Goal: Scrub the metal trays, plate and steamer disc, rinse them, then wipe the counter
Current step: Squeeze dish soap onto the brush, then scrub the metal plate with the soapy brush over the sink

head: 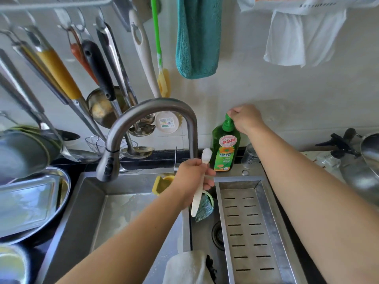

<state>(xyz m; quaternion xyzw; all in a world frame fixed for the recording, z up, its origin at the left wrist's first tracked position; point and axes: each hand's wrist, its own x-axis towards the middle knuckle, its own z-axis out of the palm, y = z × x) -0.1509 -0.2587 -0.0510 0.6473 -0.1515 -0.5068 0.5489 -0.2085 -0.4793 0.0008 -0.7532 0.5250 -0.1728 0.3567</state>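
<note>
Sink [131, 203] of steel fills the middle below us, with a perforated drain tray [249, 228] sitting in its right part and a curved faucet [155, 111] arching over its back edge. At the left, on the dark tabletop [67, 167], we see the metal trays [26, 203] stacked in a shallow round pan, with the plate [20, 152] leaning behind them. We cannot pick out the steamer disc. A green soap bottle [225, 146] stands upright behind the sink. Our right hand [247, 118] pinches its pump top from above. Our left hand [191, 177] grips a white brush [202, 177], bristles up, just beside the bottle's lower half. A scouring pad [204, 208] hangs under that hand.
</note>
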